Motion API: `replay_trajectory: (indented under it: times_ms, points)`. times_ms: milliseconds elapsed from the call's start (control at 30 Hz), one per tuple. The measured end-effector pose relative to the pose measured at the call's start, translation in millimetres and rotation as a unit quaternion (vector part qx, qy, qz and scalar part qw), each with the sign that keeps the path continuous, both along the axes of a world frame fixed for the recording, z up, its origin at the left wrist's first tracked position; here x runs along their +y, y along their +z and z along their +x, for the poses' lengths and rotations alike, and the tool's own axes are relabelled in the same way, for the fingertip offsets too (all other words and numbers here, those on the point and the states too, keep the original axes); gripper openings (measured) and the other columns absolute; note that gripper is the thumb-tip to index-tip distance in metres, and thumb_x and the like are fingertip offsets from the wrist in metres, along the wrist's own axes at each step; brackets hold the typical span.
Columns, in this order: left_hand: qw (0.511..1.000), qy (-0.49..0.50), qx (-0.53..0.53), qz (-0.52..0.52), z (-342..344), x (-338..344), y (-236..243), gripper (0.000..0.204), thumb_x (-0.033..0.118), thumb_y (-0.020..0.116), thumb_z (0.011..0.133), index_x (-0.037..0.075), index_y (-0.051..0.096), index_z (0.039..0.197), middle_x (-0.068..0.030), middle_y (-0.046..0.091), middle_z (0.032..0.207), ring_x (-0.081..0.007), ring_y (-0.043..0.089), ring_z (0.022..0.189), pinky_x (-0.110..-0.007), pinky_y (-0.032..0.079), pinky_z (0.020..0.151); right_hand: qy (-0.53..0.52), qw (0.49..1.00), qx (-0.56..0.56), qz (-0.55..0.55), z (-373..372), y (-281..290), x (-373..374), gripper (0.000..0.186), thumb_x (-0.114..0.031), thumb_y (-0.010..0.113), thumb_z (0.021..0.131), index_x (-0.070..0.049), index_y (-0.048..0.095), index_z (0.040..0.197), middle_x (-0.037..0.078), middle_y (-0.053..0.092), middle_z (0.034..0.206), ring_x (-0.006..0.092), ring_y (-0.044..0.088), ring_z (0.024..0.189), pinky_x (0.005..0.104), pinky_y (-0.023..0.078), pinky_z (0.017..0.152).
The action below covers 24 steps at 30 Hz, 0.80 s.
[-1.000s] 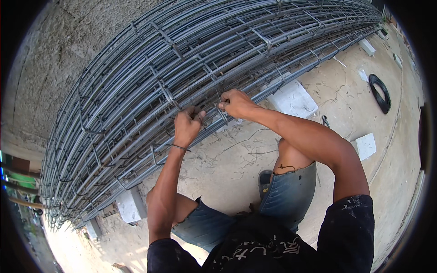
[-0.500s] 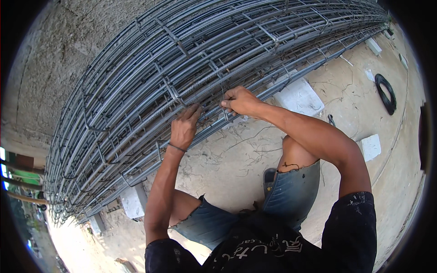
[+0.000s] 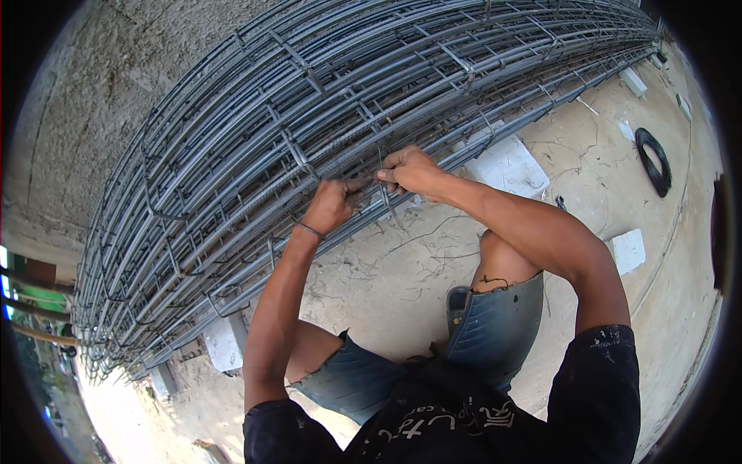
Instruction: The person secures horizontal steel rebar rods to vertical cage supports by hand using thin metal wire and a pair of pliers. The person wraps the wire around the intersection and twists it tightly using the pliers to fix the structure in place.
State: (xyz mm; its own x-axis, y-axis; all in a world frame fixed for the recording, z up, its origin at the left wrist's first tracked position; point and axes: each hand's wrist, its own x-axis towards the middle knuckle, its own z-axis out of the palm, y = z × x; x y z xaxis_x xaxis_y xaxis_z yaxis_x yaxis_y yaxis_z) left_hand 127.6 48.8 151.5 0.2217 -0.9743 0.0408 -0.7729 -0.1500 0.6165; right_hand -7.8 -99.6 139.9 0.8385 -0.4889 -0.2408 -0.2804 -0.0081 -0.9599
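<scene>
Long bundles of grey steel rebar cages [image 3: 232, 166] stretch across the view from lower left to upper right. At their near edge my right hand [image 3: 413, 172] is closed, thumb and fingers pinching a thin tie wire [image 3: 379, 158] beside the bars. My left hand [image 3: 331, 206] reaches over the bars from the left, its fingers curled and its index fingertip meeting the right hand's fingertips. Whatever lies between the left fingers is too small to make out.
A white block [image 3: 510, 170] sits under the cages, with another [image 3: 224, 344] at lower left. To the right lie a loose block [image 3: 628, 250], a coil of black wire [image 3: 654, 162] and a small dark tool [image 3: 561, 203]. Wire scraps [image 3: 433, 267] litter the concrete floor.
My left hand has moved right and turned, bringing its fingers to the right hand's fingertips. My right hand has stayed almost in place.
</scene>
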Motion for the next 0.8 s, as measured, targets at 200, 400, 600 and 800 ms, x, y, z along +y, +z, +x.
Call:
replay_trajectory:
  times_ms: [200,400,600,800]
  points:
    - [0.993,0.029,-0.084,-0.071,-5.6,2.3,-14.0,0.031,-0.002,0.063,0.073,0.001,0.066,0.104,-0.0259,0.063,0.095,-0.0374,0.064,0.087,-0.040,0.049,0.074,-0.014,1.000,-0.007,-0.016,0.6,-3.2,2.1,0.019,-0.012,0.063,0.086,0.005,0.067,0.092,0.009,0.063,0.067,0.0130,0.058,0.057,0.0276,0.045,0.048]
    - [0.993,0.043,-0.085,-0.067,3.1,-2.5,-26.3,0.032,0.003,0.072,0.072,-0.005,0.065,0.102,-0.0160,0.068,0.088,-0.0275,0.067,0.081,-0.035,0.053,0.069,-0.015,1.000,-0.004,0.019,-4.2,4.1,5.8,0.018,-0.010,0.061,0.088,0.007,0.064,0.093,0.009,0.063,0.073,0.0108,0.057,0.059,0.0246,0.045,0.048]
    - [0.904,0.138,0.384,0.127,24.6,-15.7,-13.8,0.035,0.001,0.073,0.075,-0.015,0.058,0.102,-0.0193,0.067,0.086,-0.0194,0.066,0.077,-0.030,0.051,0.056,-0.004,1.000,0.009,-0.010,-1.9,3.3,5.5,0.016,-0.012,0.064,0.085,0.004,0.063,0.090,0.016,0.064,0.081,0.0183,0.062,0.062,0.0335,0.050,0.055]
    - [0.998,0.048,0.025,0.021,7.8,-6.5,-10.4,0.035,0.007,0.073,0.072,-0.006,0.060,0.103,-0.0168,0.067,0.081,-0.0250,0.066,0.075,-0.033,0.050,0.058,-0.049,0.990,0.020,-0.132,1.6,0.1,5.7,0.023,-0.006,0.057,0.071,-0.003,0.066,0.092,0.022,0.065,0.095,0.0360,0.061,0.097,0.0400,0.048,0.082]
